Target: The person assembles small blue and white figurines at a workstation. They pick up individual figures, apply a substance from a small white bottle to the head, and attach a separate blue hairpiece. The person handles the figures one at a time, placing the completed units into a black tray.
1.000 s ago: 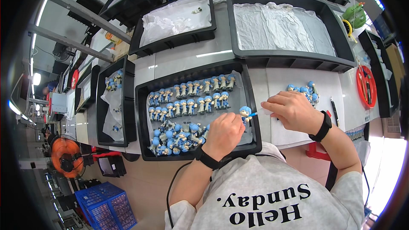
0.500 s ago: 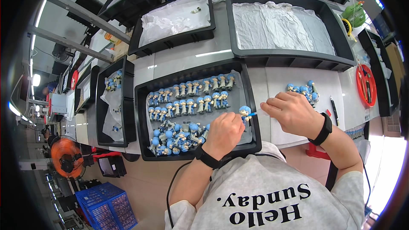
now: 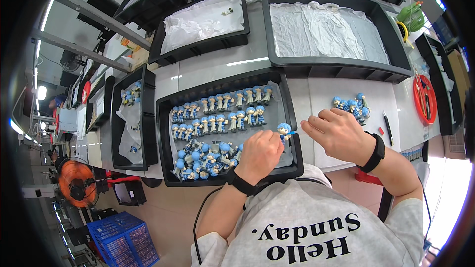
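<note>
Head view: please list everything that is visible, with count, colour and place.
Table: 1, pale grey, centre
Paper: 1, white, right
Near tray: 1, black, centre
Other trays: several, black, around it
Held figurine: 1, blue-haired, above near tray
Other figurines: many, blue-haired, mostly near tray and paper
Tip: 1, blue, by held figurine
Pen: 1, black, on paper
Small piece: 1, red, beside pen
Dish: 1, red, right
Container: 1, green, upper right
Fan: 1, orange, lower left
Crate: at least 1, blue, lower left
Background: partly too small to tell
Shirt: 1, pale grey, bottom
Wristbands: 2, black, both wrists
Left hand: 1, bare, on held figurine
Right hand: 1, bare, right of it
</note>
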{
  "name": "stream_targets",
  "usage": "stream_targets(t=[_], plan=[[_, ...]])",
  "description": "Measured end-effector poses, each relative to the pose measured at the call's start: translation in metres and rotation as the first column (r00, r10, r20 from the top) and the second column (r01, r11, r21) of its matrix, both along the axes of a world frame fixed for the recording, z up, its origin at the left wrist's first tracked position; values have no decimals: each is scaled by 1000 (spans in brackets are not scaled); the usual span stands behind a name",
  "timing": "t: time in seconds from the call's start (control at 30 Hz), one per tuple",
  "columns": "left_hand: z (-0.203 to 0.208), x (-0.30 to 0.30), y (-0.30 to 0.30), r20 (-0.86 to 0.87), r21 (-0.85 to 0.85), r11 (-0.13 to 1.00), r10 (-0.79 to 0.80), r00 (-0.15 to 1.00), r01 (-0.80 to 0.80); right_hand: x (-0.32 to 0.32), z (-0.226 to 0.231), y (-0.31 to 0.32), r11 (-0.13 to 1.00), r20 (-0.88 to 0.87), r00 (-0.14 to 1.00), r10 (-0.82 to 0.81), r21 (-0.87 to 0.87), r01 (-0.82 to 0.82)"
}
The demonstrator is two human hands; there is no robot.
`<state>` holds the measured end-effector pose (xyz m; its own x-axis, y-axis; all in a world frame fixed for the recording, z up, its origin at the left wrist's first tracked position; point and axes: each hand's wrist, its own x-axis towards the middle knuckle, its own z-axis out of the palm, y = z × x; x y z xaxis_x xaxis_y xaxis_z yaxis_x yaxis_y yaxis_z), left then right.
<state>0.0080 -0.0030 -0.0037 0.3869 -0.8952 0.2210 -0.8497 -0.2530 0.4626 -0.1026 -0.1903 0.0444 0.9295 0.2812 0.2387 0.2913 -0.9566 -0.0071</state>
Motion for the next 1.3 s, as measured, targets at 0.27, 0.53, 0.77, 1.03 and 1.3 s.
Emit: stream_targets(t=[0.27, 0.53, 0.77, 1.03, 1.3], plan=[[-7, 1, 0, -31, -192, 980, 46, 998, -51, -2, -23, -18, 768, -283, 946, -159, 567, 298], [-3, 0, 0, 29, -280, 955, 106, 994, -94, 39, -144, -41, 147, -301, 877, -374, 915, 376], [-4, 0, 2, 85, -315, 943, 141, 986, -107, 60, -201, -32, 27, -387, 752, -533, 881, 473], [-1, 0, -8, 95, -410, 908, 142, 985, -92, 50, -192, -20, 262, -123, 708, -695, 874, 409], [-2, -1, -14, 132, -409, 907, 165, 977, -98, 1, -52, 53, 141, -85, 917, -390, 978, 150]])
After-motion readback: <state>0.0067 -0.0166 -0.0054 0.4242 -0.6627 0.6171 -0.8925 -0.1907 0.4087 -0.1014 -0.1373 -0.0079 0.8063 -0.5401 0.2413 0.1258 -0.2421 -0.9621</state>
